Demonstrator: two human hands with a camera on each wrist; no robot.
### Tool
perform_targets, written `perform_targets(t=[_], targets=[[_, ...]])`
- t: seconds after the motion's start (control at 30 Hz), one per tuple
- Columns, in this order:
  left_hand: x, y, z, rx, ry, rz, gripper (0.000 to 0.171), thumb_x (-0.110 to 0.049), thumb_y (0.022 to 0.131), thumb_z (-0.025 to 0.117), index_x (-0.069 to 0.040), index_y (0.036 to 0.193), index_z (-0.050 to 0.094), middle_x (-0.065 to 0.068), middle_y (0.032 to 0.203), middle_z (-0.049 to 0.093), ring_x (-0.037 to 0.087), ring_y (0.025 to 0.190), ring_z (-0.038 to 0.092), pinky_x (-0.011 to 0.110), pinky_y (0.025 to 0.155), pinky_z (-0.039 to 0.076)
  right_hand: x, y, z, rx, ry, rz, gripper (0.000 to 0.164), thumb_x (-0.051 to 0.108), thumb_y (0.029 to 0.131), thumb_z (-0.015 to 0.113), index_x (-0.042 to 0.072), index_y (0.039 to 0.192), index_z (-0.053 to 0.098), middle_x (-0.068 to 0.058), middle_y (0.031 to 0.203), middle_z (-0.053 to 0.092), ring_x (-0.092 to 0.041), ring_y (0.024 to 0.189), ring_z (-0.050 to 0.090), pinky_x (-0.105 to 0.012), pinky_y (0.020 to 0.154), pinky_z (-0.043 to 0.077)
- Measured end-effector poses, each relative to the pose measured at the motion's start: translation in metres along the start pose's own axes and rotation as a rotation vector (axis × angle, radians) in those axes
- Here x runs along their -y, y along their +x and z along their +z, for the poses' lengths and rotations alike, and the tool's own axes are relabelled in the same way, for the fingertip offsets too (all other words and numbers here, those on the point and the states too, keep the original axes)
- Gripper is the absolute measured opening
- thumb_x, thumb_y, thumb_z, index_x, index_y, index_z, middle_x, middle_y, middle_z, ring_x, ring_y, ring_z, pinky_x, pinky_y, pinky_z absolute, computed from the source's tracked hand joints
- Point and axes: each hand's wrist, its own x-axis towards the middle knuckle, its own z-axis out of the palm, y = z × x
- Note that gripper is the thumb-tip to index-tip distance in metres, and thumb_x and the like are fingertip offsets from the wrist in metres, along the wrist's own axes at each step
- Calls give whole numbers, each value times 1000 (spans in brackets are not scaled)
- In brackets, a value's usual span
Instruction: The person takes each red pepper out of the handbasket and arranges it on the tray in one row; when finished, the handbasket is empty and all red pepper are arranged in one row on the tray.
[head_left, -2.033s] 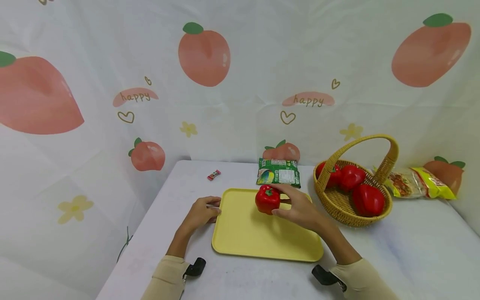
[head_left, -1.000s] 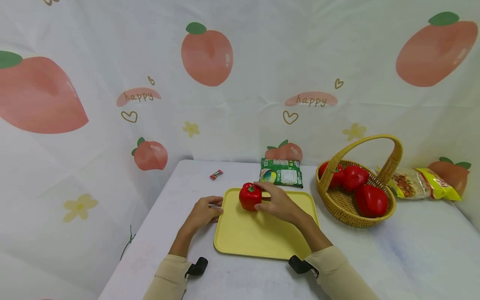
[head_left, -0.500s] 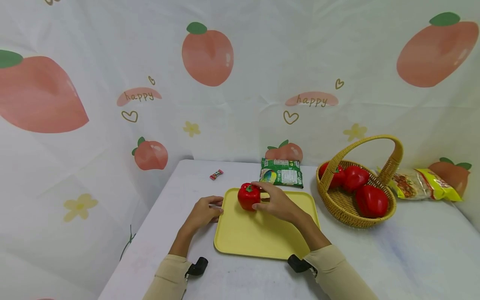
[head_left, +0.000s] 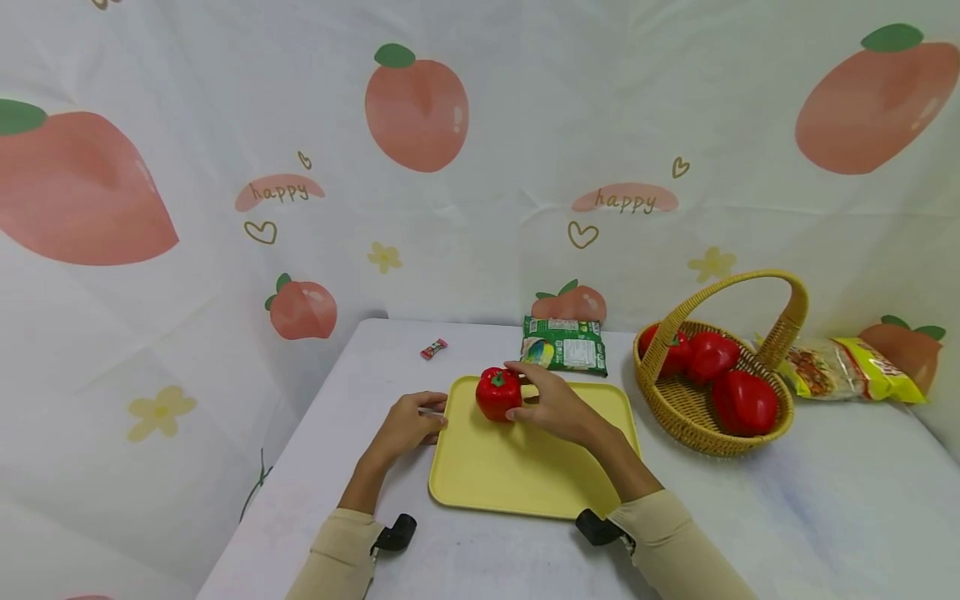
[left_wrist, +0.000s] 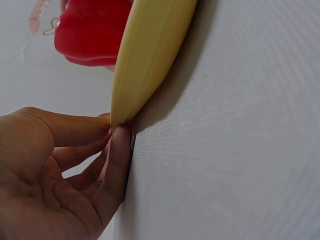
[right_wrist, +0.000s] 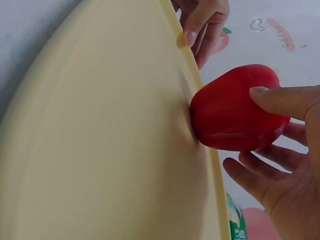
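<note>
A glossy red bell pepper point(head_left: 498, 395) with a green stem is upright at the back left of a yellow tray point(head_left: 525, 475). My right hand point(head_left: 555, 406) grips it from the right. In the right wrist view, the thumb lies on the near side of the pepper point(right_wrist: 240, 110) and other fingers are behind it; its base appears to touch the tray. At the tray's left edge, my left hand point(head_left: 407, 427) pinches the rim. The left wrist view has the thumb above the tray edge point(left_wrist: 150, 55) and fingers beneath.
Right of the tray stands a wicker basket point(head_left: 678, 425) with a tall handle and three red peppers inside. Behind the tray lies a green packet point(head_left: 566, 346). A small red-wrapped candy point(head_left: 433, 349) is at back left, and a yellow-and-clear food bag point(head_left: 855, 368) lies behind the basket.
My right hand has carried the bell pepper leftward across the tray, mostly between the two oldest frames. Since then it has barely moved. The left hand keeps its place at the rim.
</note>
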Motion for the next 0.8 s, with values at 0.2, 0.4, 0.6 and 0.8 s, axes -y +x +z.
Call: perform_targets(t=[0.2, 0.4, 0.6, 0.8], targets=[[-1, 0, 0, -1, 0, -1, 43, -1, 93, 73, 0, 135, 70, 11, 122, 73, 13, 85, 69, 30, 71, 64, -1, 0, 0, -3, -11, -5, 77, 12, 91, 80, 3, 158, 44, -14, 156, 52, -37, 135, 57, -52, 108, 55], [-2, 0, 1, -1, 0, -1, 42, -1, 93, 73, 0, 135, 70, 11, 122, 73, 13, 85, 68, 29, 70, 63, -1, -1, 0, -8, -8, 1, 78, 14, 91, 81, 3, 158, 44, -13, 155, 52, -36, 135, 56, -51, 107, 56], [-2, -1, 0, 0, -5, 0, 43, -1, 93, 73, 1, 135, 70, 11, 122, 73, 13, 83, 68, 29, 70, 63, 0, -6, -5, -22, -48, -24, 77, 20, 93, 81, 4, 159, 44, -15, 157, 51, -39, 137, 55, -55, 108, 54], [-1, -1, 0, -1, -6, -2, 43, -1, 93, 73, 1, 136, 69, 11, 122, 73, 13, 85, 69, 29, 70, 63, 3, -17, -16, -46, -106, -109, 75, 20, 94, 81, 4, 158, 45, -17, 158, 50, -42, 140, 53, -58, 106, 54]])
